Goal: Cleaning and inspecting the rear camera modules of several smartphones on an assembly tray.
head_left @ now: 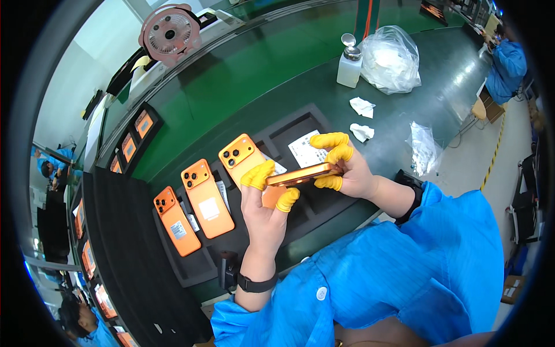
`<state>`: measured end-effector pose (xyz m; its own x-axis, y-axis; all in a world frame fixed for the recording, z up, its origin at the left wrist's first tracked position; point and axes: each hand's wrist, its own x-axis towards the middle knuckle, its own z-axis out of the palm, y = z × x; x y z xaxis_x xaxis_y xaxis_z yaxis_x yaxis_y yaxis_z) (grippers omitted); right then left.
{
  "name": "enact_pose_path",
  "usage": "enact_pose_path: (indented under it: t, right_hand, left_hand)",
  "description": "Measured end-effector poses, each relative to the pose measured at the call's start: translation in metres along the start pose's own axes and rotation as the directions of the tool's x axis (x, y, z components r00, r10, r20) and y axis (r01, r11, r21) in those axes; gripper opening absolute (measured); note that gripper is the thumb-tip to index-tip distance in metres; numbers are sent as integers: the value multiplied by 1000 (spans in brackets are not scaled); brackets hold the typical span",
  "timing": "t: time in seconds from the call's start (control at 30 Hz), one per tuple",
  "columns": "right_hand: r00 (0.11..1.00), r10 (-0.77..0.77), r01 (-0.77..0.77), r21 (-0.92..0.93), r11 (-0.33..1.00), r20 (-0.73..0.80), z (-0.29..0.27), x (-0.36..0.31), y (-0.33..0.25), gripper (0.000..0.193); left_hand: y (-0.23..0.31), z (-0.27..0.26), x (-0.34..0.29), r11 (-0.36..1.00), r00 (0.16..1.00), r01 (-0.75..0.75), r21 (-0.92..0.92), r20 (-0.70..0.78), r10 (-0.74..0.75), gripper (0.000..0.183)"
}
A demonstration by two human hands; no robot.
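Observation:
Between my two hands an orange smartphone (302,174) is held edge-on, above a black foam tray (191,272). My left hand (266,202), in yellow finger cots, pinches its left end. At the other end, my right hand (344,165), also in yellow finger cots, grips the phone. Three more orange phones lie back up in the tray: a left one (178,222) with a label, a middle one (207,199) with a white sticker, and a right one (240,156) partly hidden behind my left hand. A printed white label sheet (306,149) lies in the tray beside my right hand.
Crumpled white wipes (362,107), a pump bottle (349,66) and a clear plastic bag (392,61) stand on the green table (277,98). Stacked black trays (139,260) rise at left. A pink fan (170,34) is at the back. A co-worker (509,66) sits far right.

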<state>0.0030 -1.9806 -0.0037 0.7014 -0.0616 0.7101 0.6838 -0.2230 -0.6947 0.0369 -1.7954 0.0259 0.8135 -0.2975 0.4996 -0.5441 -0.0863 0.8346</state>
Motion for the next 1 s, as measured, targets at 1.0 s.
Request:
enact_pose_path:
  t: [1.0]
  right_hand:
    - [903,419,-418,33,908,-96,-15,23,6,49]
  left_hand:
    - [-23,34,27,956,958,269,116,68,-278,23]
